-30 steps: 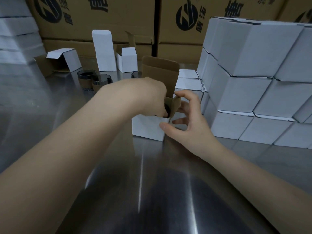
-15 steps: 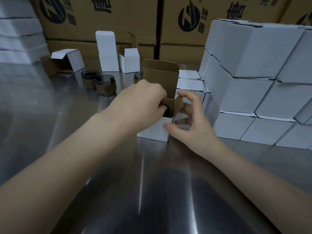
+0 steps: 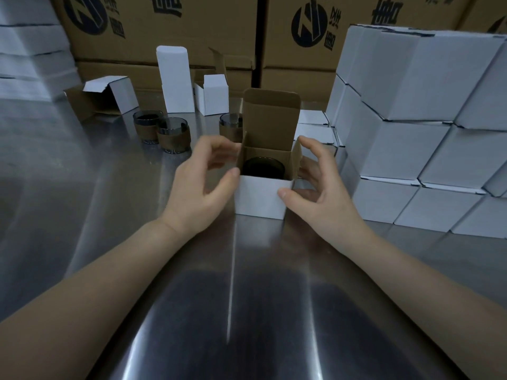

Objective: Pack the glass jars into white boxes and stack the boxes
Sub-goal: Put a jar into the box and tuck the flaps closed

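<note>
White card forms the open white box [image 3: 260, 197] standing upright on the steel desk [image 3: 247, 297], straight ahead of me. Its brown-lined lid flap [image 3: 270, 119] stands up at the back, and both side flaps are raised. A dark glass jar [image 3: 262, 167] sits upright inside, its rim below the box's front edge.

My two hands flank the box. The left hand [image 3: 203, 182] is at the box's left side, fingers loosely curved. Its thumb tip touches the top left front corner and its index tip reaches the left side flap, but it has no grip on anything. The right hand [image 3: 321, 187] holds the box from the right. Its thumb presses the front right corner, the lower fingers go behind the right wall, and the index finger is lifted beside the tip of the right side flap. Neither hand touches the jar.

Three more jars [image 3: 173, 134] with brown bands stand on the desk behind and left of the box. Behind them are empty boxes [image 3: 175, 78], one tall, one small, one lying on its side. A wall of stacked boxes [image 3: 411, 105] rises just right of my right hand. Brown printed cartons [image 3: 164, 23] line the back.
</note>
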### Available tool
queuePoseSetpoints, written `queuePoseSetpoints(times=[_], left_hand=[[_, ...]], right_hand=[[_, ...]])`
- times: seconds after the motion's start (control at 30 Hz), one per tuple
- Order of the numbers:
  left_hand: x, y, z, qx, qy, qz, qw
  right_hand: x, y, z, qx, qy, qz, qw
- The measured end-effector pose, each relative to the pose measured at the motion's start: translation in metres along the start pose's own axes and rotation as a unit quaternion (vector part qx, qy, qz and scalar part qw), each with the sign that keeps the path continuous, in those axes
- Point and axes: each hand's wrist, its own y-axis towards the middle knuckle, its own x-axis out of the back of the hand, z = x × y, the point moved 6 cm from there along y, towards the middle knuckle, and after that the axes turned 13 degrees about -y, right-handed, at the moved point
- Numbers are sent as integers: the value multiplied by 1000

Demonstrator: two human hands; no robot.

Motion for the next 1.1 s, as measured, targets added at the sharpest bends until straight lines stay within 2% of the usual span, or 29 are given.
queuePoseSetpoints(times=[0.2,0.37,0.47,0.53,0.6,0.7,0.9,1.1], left_hand=[[-5,1,5,-9,17,63,998],[-5,3,5,-14,10,66,998],[-5,8,13,56,-33,51,997],[-5,11,23,136,-102,46,984],[-7,13,27,181,-166,54,968],[-11,16,29,203,-237,57,948],[-11,16,38,245,-306,35,919],[-15,18,30,230,-305,66,922]], right_hand=[[2,0,1,6,-45,4,999],[1,0,1,4,-65,16,998],[0,2,1,-7,-50,25,998],[1,4,3,-24,-8,22,999],[1,6,4,-37,2,23,999],[3,9,3,-34,-17,12,999],[1,11,1,-22,36,-1,999],[4,12,-5,-29,81,-25,996]])
